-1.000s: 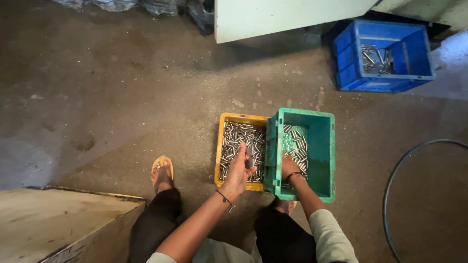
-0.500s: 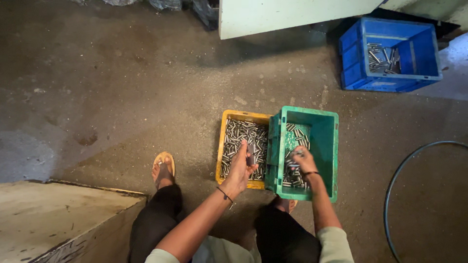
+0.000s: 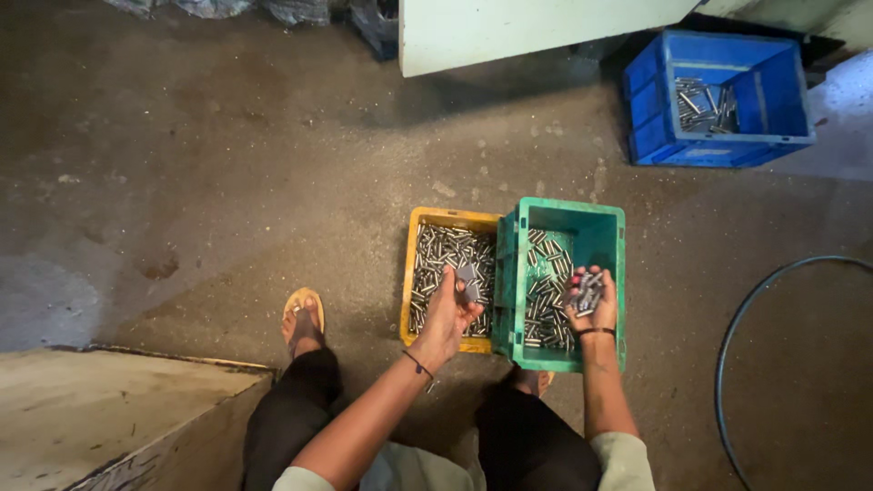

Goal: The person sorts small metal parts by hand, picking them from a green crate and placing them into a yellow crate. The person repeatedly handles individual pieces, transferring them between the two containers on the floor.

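Note:
A yellow crate [image 3: 417, 238] and a green crate [image 3: 604, 218] stand side by side on the floor, both holding several small metal pins. My left hand [image 3: 447, 314] hovers over the yellow crate with a small grey metal piece [image 3: 466, 279] pinched in its fingers. My right hand [image 3: 592, 301] is raised palm-up over the green crate, cupping a handful of metal pins [image 3: 585, 293].
A blue crate [image 3: 657, 100] with more metal pins sits at the far right by a pale panel [image 3: 509, 32]. A black hose [image 3: 741, 336] curves along the right. A wooden block [image 3: 100, 418] lies at lower left. My sandalled foot [image 3: 303, 318] rests left of the yellow crate.
My right hand has come up out of the green crate and turned palm-up with a handful of pins. My left hand has stayed over the yellow crate.

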